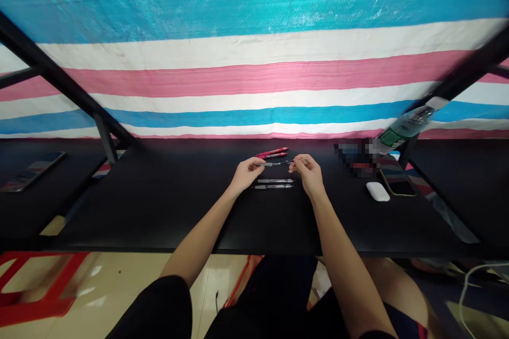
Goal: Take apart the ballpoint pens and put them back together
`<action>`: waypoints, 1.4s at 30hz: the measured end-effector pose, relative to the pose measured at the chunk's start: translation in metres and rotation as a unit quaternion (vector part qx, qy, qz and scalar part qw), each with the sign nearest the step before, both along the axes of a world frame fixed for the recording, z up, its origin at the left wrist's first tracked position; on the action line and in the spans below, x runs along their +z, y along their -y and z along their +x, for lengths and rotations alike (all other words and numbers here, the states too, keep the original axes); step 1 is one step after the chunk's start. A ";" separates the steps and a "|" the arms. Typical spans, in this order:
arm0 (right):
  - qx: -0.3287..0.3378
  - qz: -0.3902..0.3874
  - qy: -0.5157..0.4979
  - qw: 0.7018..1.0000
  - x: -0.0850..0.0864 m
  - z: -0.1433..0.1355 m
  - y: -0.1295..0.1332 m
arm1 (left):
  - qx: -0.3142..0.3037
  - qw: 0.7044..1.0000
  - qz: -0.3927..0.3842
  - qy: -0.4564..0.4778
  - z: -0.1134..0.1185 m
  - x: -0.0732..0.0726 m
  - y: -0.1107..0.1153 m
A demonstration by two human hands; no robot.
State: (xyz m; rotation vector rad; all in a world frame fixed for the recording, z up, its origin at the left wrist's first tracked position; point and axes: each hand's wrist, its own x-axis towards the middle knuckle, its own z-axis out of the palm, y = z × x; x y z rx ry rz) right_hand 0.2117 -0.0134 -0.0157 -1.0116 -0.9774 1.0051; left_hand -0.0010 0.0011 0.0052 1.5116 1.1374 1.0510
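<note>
Between my two hands is a slim clear pen (pixel 274 163), lying level just above the black table. Its grey grip end is pinched by the thumb and fingers of my left hand (pixel 245 174). My right hand (pixel 309 172) has its fingertips closed at the other end, where a thin dark piece shows; whether that piece is separate from the barrel I cannot tell. Just beyond are two red pens (pixel 273 152), close together. On the near side, two clear pens (pixel 274 181) lie parallel on the table between my wrists.
The black table (pixel 167 196) runs to a striped tarp (pixel 254 85) at the back. To the right are a white earphone case (pixel 377 192), a phone (pixel 398 180) and a tilted plastic bottle (pixel 409 127). Another phone (pixel 34 171) lies far left. Black metal bars (pixel 71 79) slant at both sides.
</note>
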 end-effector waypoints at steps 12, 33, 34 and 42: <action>0.038 -0.015 -0.048 0.998 0.003 -0.001 0.002 | -0.015 1.000 -0.013 0.004 0.001 -0.005 -0.003; -0.160 0.048 0.325 0.931 -0.012 0.007 -0.002 | -0.027 0.999 0.002 -0.047 0.000 -0.010 -0.005; -0.180 0.042 0.363 0.913 -0.015 0.008 -0.002 | -0.028 0.998 0.005 -0.049 0.000 -0.011 -0.005; -0.236 -0.017 0.507 0.829 -0.033 0.013 -0.001 | -0.034 0.999 0.003 -0.038 0.001 -0.004 -0.003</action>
